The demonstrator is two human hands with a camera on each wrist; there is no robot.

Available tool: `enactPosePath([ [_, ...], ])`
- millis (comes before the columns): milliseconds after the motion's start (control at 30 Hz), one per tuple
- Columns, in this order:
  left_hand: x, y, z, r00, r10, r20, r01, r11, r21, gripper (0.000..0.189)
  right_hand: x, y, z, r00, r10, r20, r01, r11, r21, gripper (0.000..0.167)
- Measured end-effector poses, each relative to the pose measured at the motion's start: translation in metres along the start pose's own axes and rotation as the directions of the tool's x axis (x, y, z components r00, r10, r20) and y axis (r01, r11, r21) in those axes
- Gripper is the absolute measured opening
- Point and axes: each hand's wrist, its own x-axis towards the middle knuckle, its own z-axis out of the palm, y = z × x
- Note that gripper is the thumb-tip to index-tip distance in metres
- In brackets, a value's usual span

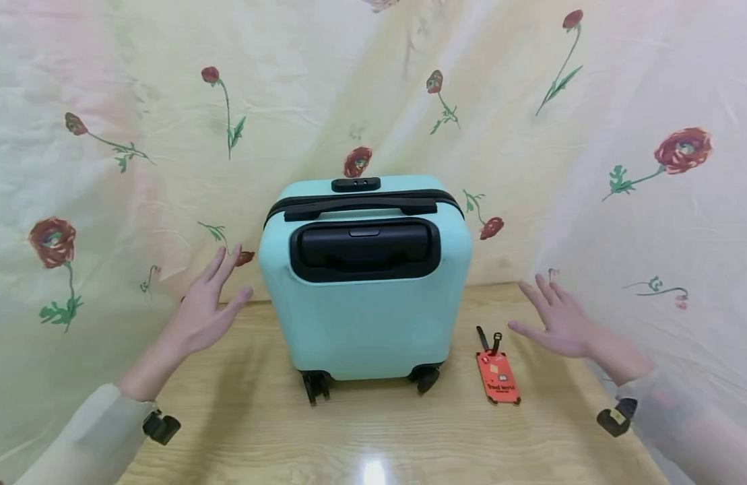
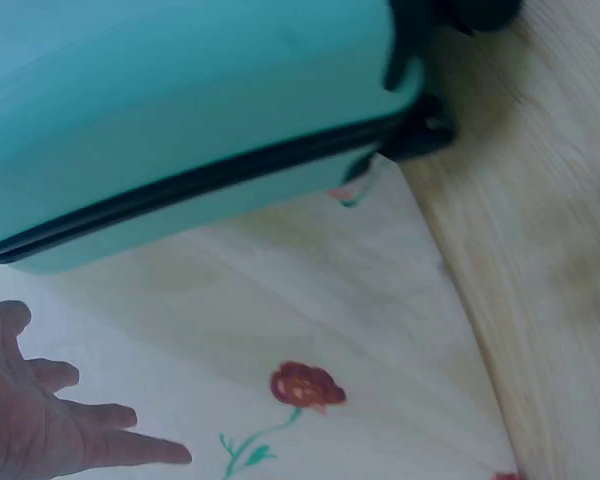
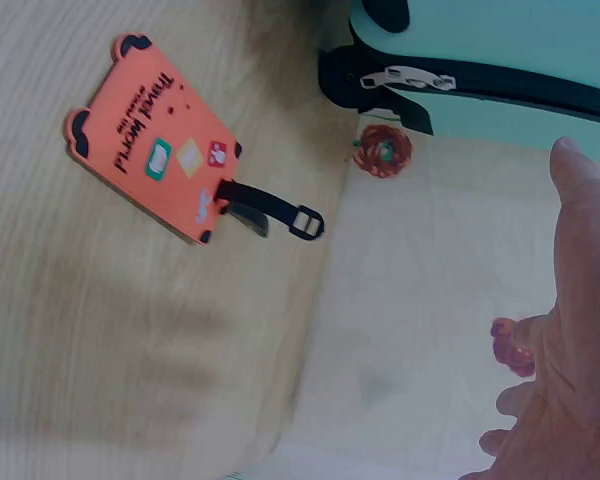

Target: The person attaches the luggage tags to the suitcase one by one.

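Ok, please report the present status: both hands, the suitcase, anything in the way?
Left hand, right hand: both holding nothing. Suitcase: upright on table. Red luggage tag: lying beside it, seemingly not blocking.

A boxy, mint-turquoise hard-shell suitcase has black wheels; a flat, rectangular orange-red luggage tag, black corners. Red, green-stemmed flowers pattern the pale cloth backdrop; the wooden tabletop is light tan.

On the table, the luggage tag lies right of the suitcase.
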Motion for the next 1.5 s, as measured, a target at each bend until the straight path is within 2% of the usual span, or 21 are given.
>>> enactPosePath([
  [133,0.009,0.008,-0.003,0.998,0.042,-0.052,-0.047,0.994,-0.102,0.074,-0.003,-0.003,0.006,1.000,-0.015,0.017,0.014,1.000,0.027,0.093],
  [333,0.023,0.026,-0.006,0.989,0.102,-0.110,-0.117,0.983,-0.142,0.071,-0.009,-0.003,0.016,1.000,-0.002,0.028,0.001,0.999,0.038,0.092],
  [533,0.038,0.045,-0.008,0.962,0.190,-0.197,-0.228,0.954,-0.194,0.066,-0.012,0.000,0.035,1.000,0.008,-0.001,-0.008,1.000,0.018,0.087],
  [700,0.048,0.060,-0.005,0.947,0.221,-0.233,-0.274,0.933,-0.232,0.065,-0.013,-0.002,0.055,0.999,0.031,-0.023,-0.028,0.995,0.093,0.080],
  [833,0.056,0.069,-0.003,0.929,0.248,-0.273,-0.312,0.923,-0.224,0.064,-0.012,-0.002,0.071,0.996,0.082,-0.028,-0.078,0.991,0.111,0.080],
  [967,0.060,0.075,-0.001,0.917,0.259,-0.302,-0.331,0.918,-0.220,0.061,-0.012,-0.002,0.084,0.993,0.105,-0.047,-0.097,0.985,0.144,0.077],
  [1200,0.063,0.078,-0.001,0.921,0.247,-0.300,-0.321,0.920,-0.226,0.059,-0.015,-0.009,0.102,0.991,0.114,-0.076,-0.097,0.975,0.201,0.072],
  [1500,0.062,0.078,-0.001,0.919,0.260,-0.296,-0.329,0.920,-0.214,0.058,-0.011,-0.008,0.128,0.982,0.117,-0.146,-0.085,0.975,0.207,0.057],
])
